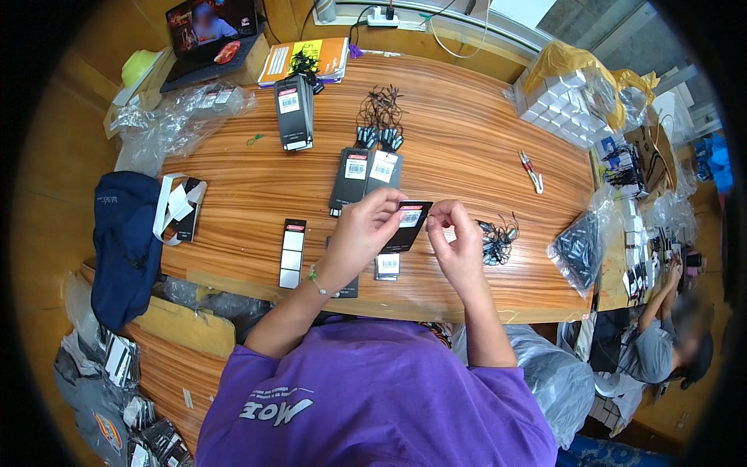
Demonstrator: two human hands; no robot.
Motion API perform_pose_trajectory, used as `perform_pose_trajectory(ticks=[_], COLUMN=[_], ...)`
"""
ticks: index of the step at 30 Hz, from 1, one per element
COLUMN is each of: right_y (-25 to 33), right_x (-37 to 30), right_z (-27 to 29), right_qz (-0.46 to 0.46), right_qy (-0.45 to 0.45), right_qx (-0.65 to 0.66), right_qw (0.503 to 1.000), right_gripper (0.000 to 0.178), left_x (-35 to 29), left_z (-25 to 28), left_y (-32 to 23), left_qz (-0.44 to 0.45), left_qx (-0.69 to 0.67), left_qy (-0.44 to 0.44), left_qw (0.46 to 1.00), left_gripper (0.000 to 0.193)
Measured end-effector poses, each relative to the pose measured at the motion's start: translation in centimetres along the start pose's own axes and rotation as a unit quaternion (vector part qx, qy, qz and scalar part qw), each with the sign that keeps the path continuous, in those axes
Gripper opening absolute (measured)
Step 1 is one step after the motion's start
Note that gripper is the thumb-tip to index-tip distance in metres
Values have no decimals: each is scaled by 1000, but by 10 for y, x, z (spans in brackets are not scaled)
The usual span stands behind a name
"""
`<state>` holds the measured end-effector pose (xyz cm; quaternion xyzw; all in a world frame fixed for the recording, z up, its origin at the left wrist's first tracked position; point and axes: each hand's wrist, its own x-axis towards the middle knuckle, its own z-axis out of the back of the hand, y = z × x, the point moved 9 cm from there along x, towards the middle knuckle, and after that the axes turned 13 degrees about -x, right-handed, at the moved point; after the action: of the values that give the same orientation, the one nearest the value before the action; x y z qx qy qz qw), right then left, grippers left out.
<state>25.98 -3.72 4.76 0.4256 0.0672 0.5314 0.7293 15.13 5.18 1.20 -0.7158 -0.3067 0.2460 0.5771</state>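
Left hand (367, 222) pinched black card (400, 236) by left edge, over six-o'clock side of counter (467, 140); dark cord bundle (499, 238) at three o'clock. Right hand (459, 240) curled near right edge, pinch impossible to tell. Card looked light, stiff, slick: edges likely best hold.

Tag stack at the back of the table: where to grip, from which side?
Probably across both long sides of the stack of black tags, toward its near end, coming from the near side. It is long and narrow, with bare tabletop before that end; black cords bunch at the far end. The left hand holds another black tag.
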Motion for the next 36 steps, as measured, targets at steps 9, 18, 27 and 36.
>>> perform_pose_trajectory(ticks=[9, 18, 27, 36], right_y=[1, -4, 26, 0], right_x=[-3, -5, -1, 4], right_z=[-3, -7, 5, -7], right_qz=[12, -10, 89, -39], right_qy=[-57, -67, -59, 0], right_qx=[4, 59, -55, 133], right_qw=[998, 996, 993, 990], right_gripper=[9, 10, 18, 18], left_x=[-1, -3, -9, -5], left_z=[-9, -11, -11, -7], left_y=[-5, -16, -29, -14], left_qz=[-30, -59, -93, -29], left_qx=[43, 63, 144, -3], left_qy=[7, 17, 32, 15], left_qw=[999, 996, 985, 999], left_gripper=[18, 20, 19, 19])
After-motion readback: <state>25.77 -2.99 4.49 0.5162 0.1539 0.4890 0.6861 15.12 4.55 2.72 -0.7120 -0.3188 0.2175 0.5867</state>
